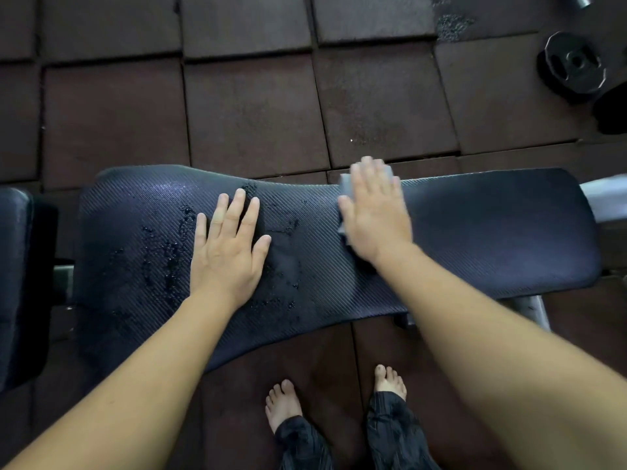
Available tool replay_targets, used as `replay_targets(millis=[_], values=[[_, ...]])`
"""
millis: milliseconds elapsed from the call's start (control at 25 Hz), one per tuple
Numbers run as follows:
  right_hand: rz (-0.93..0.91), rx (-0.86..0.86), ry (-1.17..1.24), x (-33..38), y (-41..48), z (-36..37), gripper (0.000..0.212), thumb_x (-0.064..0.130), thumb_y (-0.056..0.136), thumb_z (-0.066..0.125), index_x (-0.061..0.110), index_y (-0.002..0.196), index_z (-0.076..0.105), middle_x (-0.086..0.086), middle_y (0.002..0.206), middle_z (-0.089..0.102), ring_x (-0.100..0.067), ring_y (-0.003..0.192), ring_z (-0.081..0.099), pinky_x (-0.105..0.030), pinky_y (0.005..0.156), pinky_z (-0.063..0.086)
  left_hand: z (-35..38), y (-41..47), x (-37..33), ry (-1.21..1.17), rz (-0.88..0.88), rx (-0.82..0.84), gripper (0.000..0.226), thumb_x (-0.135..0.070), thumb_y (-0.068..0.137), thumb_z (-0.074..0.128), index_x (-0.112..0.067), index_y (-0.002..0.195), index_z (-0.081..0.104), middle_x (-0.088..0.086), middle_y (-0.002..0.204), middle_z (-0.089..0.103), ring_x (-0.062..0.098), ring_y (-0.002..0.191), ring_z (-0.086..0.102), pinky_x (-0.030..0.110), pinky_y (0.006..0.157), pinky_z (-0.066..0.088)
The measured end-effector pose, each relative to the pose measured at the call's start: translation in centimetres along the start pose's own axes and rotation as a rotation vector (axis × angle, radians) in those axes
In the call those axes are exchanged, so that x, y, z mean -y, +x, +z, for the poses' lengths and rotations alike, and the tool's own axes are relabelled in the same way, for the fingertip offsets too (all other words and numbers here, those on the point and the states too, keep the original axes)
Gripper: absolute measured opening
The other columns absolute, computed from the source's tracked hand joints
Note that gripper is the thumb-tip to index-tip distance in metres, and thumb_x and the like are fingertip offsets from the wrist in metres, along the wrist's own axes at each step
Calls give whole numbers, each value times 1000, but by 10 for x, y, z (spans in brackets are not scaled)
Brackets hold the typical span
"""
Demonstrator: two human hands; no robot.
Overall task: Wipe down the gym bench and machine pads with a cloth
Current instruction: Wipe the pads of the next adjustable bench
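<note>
Roughly midway on the bench [492, 232], wet patch left to clear

Far left first: a second dark pad [13, 266], cut off by the frame, with no telling whether wiped. Just right of it, on the left part of the bench, beads and smears of liquid [163, 259] scattered over the ribbed cover, thickest beside and beyond the left hand [230, 247]. Left hand flat on the cover, palm down, fingers straight and spread, gripping nothing, likely just bracing. More streaks between the two hands, thinner. Further right, right hand [375, 215] also flat, fingers straight, pressing a grey cloth [344, 186] onto the far edge of the bench. Cloth mostly hidden under the palm, corners showing at the left and far side; hand slightly blurred, so probably mid-stroke. Right of that hand, cover dull and even, no drops visible: dry, whether wiped already or never wetted, hard to say. Judged from this: right end looking finished, wet middle and left end left to do, then the pad at far left and any machine pads out of view. On the floor [254, 113] far right, a weight plate [573, 64], well apart from the work.
</note>
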State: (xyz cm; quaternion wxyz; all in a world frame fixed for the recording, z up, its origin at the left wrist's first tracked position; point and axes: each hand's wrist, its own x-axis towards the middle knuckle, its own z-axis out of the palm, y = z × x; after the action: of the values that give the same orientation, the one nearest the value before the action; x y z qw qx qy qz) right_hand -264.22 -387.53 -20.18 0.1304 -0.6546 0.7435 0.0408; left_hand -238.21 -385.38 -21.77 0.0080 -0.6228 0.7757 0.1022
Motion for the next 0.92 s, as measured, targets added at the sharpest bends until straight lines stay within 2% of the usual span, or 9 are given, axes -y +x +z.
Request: replay_targets(millis=[120, 240, 360, 480, 600, 720, 760, 840, 920], values=[[-297, 22, -37, 53, -46, 15, 66, 43, 109, 21, 11, 165, 5, -9, 173, -3, -27, 159, -8, -47, 129, 0, -1, 0, -1, -5, 2, 1, 65, -52, 106, 22, -24, 165, 18, -2, 174, 8, 23, 160, 4, 53, 129, 5], [-437, 41, -63, 2, -88, 24, 65, 43, 107, 27, 15, 165, 15, -5, 173, 6, -22, 160, 1, -47, 129, 9, -5, -1, 5, -25, 12, 21, 64, -50, 108, 29, -23, 165, 18, -2, 174, 6, 23, 160, 2, 53, 129, 4], [-199, -11, -23, -54, -58, 14, 65, 43, 105, 26, 15, 163, 17, -6, 172, 13, -22, 159, 5, -53, 126, 17, -4, -5, 13, -13, 44, 13, 63, -50, 108, 27, -23, 165, 17, -2, 174, 6, 23, 160, 2, 52, 129, 4], [8, -18, 35, -15, -12, 5, 65, 44, 108, 24, 13, 165, 13, -6, 174, 4, -24, 160, -2, -46, 129, 4, -2, -5, 15, -1, 69, 6, 65, -52, 106, 22, -23, 165, 17, -1, 174, 8, 24, 160, 4, 53, 129, 4], [-168, -18, -30, 69, -44, 19, 67, 45, 108, 20, 12, 165, 6, -8, 173, -2, -26, 159, -8, -47, 129, 0, -2, -5, 15, -4, 78, 10, 65, -51, 107, 24, -22, 165, 19, 0, 174, 9, 24, 160, 5, 54, 128, 6], [-397, 23, -63, 55, -117, 38, 65, 44, 108, 24, 15, 165, 12, -4, 173, 3, -22, 160, -2, -48, 129, 8, -4, -11, 20, -14, 97, 9, 66, -52, 105, 23, -22, 164, 20, 0, 174, 10, 24, 160, 6, 54, 128, 7], [-394, 14, -61, 29, -127, 39, 65, 44, 107, 25, 16, 165, 14, -3, 173, 7, -22, 160, 3, -50, 128, 13, -5, -14, 22, -9, 101, 17, 65, -51, 106, 23, -22, 165, 19, 0, 174, 9, 24, 160, 5, 54, 128, 7], [-230, -17, -34, -22, -115, 35, 66, 45, 105, 25, 16, 164, 16, -4, 173, 12, -23, 159, 8, -55, 125, 20, -5, -19, 25, 9, 96, 22, 65, -51, 106, 23, -23, 165, 18, -1, 174, 7, 23, 160, 4, 53, 129, 6], [-16, -22, 11, -36, -76, 23, 70, 48, 104, 18, 14, 165, 14, -5, 173, 7, -23, 160, 1, -52, 128, 11, -4, -23, 24, 19, 83, 23, 65, -51, 106, 23, -24, 165, 17, -2, 174, 7, 22, 160, 3, 52, 129, 4]])
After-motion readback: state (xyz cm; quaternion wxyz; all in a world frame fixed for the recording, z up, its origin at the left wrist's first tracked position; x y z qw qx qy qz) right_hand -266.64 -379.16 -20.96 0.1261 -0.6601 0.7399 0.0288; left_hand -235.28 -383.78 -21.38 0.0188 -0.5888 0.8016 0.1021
